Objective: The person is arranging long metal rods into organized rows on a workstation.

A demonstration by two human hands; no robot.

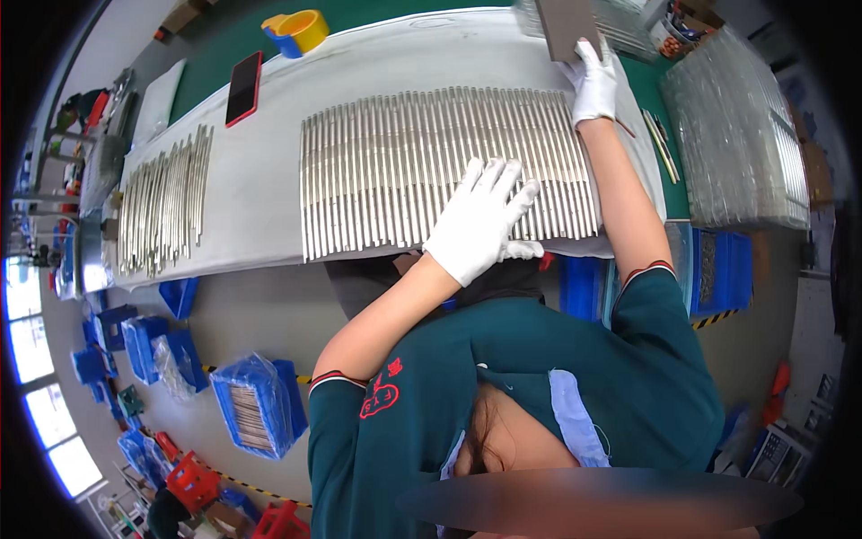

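Silvery metal rods (440, 171) lie side by side on white cloth (260, 180) over the tabletop | left hand (480, 225) flat on them, fingers spread | right hand (593, 81) grips grey block (566, 25) | rods likely stiff, smooth, roll easily; press from above.

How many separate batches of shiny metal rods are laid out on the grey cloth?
2: a large neat row of silver metal rods under the gloved left hand, and a smaller looser bunch at the cloth's left end. Others may be hidden.
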